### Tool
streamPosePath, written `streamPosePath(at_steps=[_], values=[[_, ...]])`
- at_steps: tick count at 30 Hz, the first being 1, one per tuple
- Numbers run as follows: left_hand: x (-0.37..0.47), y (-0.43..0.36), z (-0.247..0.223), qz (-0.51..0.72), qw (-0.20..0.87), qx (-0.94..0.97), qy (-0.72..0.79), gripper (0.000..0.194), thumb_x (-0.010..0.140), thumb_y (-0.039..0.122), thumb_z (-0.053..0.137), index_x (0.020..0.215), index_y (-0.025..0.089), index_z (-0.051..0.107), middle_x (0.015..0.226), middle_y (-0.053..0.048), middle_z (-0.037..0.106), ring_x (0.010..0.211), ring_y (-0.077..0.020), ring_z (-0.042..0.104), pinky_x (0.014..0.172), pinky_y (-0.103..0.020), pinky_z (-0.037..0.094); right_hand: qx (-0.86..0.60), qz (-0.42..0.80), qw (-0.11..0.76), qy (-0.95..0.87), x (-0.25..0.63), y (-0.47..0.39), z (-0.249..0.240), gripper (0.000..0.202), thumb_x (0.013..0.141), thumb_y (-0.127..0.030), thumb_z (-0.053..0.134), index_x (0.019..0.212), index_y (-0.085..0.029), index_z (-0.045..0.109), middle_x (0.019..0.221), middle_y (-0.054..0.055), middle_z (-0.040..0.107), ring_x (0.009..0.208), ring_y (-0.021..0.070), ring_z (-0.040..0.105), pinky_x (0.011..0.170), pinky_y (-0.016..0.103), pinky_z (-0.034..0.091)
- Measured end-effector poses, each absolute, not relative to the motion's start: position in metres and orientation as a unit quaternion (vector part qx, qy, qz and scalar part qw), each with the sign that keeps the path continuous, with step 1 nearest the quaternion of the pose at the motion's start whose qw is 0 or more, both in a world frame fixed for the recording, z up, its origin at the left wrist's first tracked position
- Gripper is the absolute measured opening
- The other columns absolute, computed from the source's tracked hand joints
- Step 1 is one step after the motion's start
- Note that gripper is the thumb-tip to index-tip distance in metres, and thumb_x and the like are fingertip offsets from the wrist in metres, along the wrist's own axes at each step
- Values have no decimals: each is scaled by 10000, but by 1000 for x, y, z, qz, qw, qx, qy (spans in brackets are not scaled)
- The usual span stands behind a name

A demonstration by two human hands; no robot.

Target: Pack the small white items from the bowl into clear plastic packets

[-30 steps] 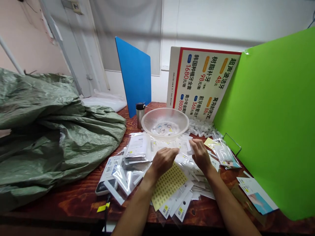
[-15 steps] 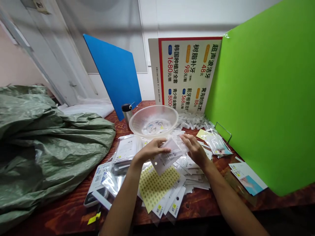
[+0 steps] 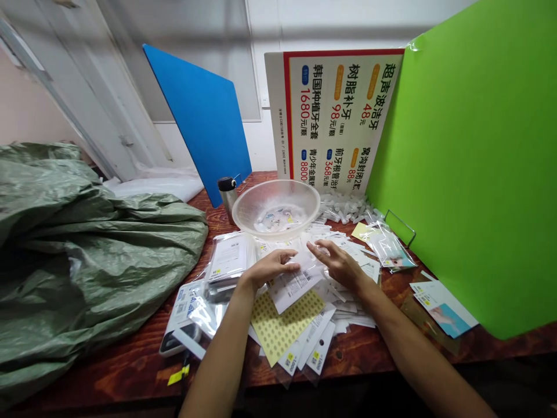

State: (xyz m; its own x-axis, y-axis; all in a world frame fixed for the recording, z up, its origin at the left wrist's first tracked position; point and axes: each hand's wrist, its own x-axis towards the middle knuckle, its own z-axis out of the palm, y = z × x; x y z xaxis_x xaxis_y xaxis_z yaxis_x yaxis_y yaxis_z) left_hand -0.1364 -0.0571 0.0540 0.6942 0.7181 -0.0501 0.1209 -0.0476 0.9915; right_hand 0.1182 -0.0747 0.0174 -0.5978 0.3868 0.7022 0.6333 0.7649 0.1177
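Observation:
Between the thumb and fingers of my left hand (image 3: 275,267) is a white printed card (image 3: 296,285), tilted above a yellow sticker sheet (image 3: 285,322). My right hand (image 3: 339,264) is at the card's upper right, its index finger stretched out and the other fingers partly bent. Whether its fingertips touch clear film at the card's top edge is too small to tell. Several white cards in clear sleeves (image 3: 319,354) lie under the sticker sheet. Behind both hands stands a translucent bowl (image 3: 276,229) with small printed pieces inside.
A steel flask (image 3: 228,200) stands left of the bowl. Stacked packets (image 3: 228,261) lie at the left, beside green sheeting (image 3: 130,255). Small white pieces (image 3: 343,206) are heaped behind. Blue (image 3: 204,116) and green (image 3: 461,174) boards stand upright; more cards (image 3: 444,310) lie right.
The card in my left hand has tilted and shows its printed face more brightly. My right fingers have moved slightly left and spread apart. The whole view has shifted a little.

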Motion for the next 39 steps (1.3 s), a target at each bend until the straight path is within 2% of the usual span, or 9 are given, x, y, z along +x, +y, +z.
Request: streamPosePath(at_steps=[5, 9, 16, 19, 24, 29, 32, 34, 39], values=[[-133, -60, 53, 192, 635, 700, 266, 522, 802, 498, 771, 1208, 187, 663, 1119, -66, 696, 990, -218, 635, 848, -274, 485, -279, -170, 331, -885, 113, -81, 17, 875, 829, 90, 354, 1616, -249, 175, 1333, 157, 513, 1216, 265, 598, 975, 416, 598], [-132, -61, 51, 169, 620, 719, 265, 521, 822, 519, 745, 1220, 199, 644, 1178, -63, 669, 1069, -232, 601, 926, -309, 462, -283, -160, 309, -894, 106, -82, 18, 880, 847, 79, 389, 1625, -219, 107, 1342, 179, 491, 1261, 298, 561, 1013, 453, 581], [-130, -64, 56, 250, 609, 701, 274, 515, 851, 558, 692, 1176, 168, 612, 1034, -56, 649, 882, -195, 589, 752, -277, 458, -275, -182, 372, -868, 109, -86, 24, 906, 827, 89, 341, 1627, -254, 90, 1273, 163, 507, 1219, 288, 579, 980, 468, 599], [-128, -66, 58, 214, 599, 729, 253, 501, 835, 565, 703, 1135, 173, 619, 1050, -56, 648, 906, -202, 590, 774, -286, 455, -263, -184, 377, -869, 107, -91, 29, 921, 808, 89, 343, 1627, -250, 96, 1240, 151, 534, 1197, 283, 579, 979, 470, 596], [-124, -65, 54, 199, 508, 788, 285, 500, 866, 596, 628, 1149, 185, 603, 1124, -67, 644, 996, -231, 584, 837, -308, 449, -284, -192, 331, -879, 108, -86, 28, 843, 876, 39, 367, 1627, -218, 82, 1227, 163, 547, 1170, 295, 575, 950, 472, 600], [-124, -64, 57, 167, 402, 828, 353, 452, 860, 630, 600, 887, 180, 581, 810, 2, 569, 730, -169, 508, 647, -273, 373, -300, -196, 299, -884, 113, -78, 23, 742, 933, -4, 352, 1619, -171, 121, 1194, 169, 587, 1108, 291, 598, 908, 455, 608], [-127, -64, 60, 124, 441, 819, 345, 485, 790, 652, 679, 760, 185, 554, 684, 41, 481, 618, -132, 419, 570, -269, 305, -280, -194, 291, -894, 108, -80, 21, 693, 963, -40, 385, 1610, -128, 151, 1178, 179, 613, 1070, 294, 605, 912, 467, 599], [-129, -62, 58, 101, 489, 799, 335, 482, 774, 644, 702, 727, 179, 581, 663, 39, 489, 611, -131, 425, 574, -270, 315, -262, -186, 283, -904, 101, -82, 20, 669, 976, -59, 397, 1605, -130, 182, 1177, 175, 629, 1044, 289, 614, 903, 468, 600], [-125, -57, 39, 120, 625, 719, 279, 447, 739, 518, 789, 1003, 167, 705, 968, -42, 689, 936, -224, 610, 829, -306, 468, -223, -164, 276, -920, 88, -85, 15, 658, 986, -91, 428, 1603, -155, 210, 1219, 169, 635, 1055, 289, 623, 909, 468, 598]])
